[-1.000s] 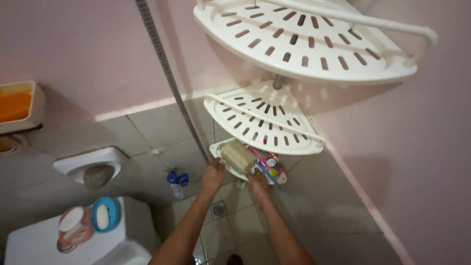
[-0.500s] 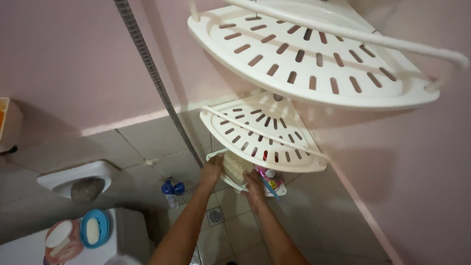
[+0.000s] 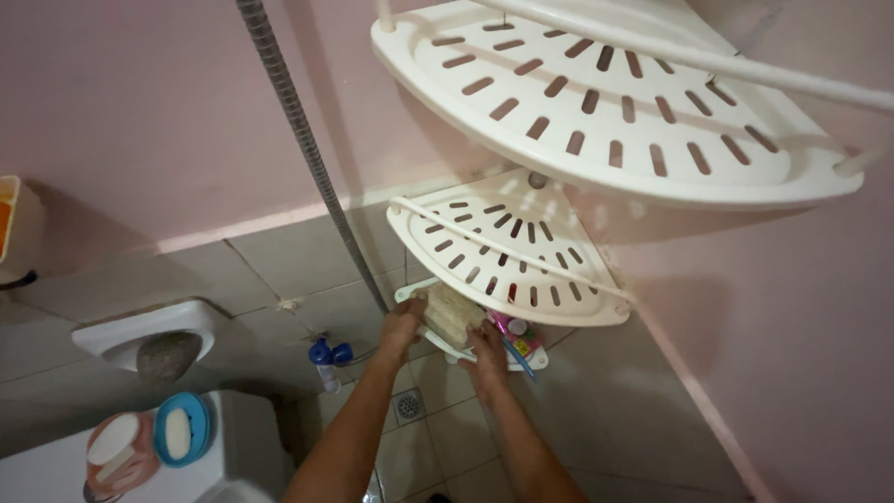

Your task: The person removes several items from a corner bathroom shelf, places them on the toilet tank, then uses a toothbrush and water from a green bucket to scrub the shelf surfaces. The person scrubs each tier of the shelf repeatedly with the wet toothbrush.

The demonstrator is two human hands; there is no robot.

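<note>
Item: tan sponge, lying on the bottom shelf of the white corner rack, beneath the middle shelf. We grip its left end with our left hand; our right hand presses its near edge. Toothbrushes just right. Floor drain below.

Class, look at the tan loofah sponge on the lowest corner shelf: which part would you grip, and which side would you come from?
Probably grip the loofah sponge across its short sides, coming from the open front. The middle shelf overhangs it from above, and the walls close the back. The left hand and right hand already flank it there.
</note>
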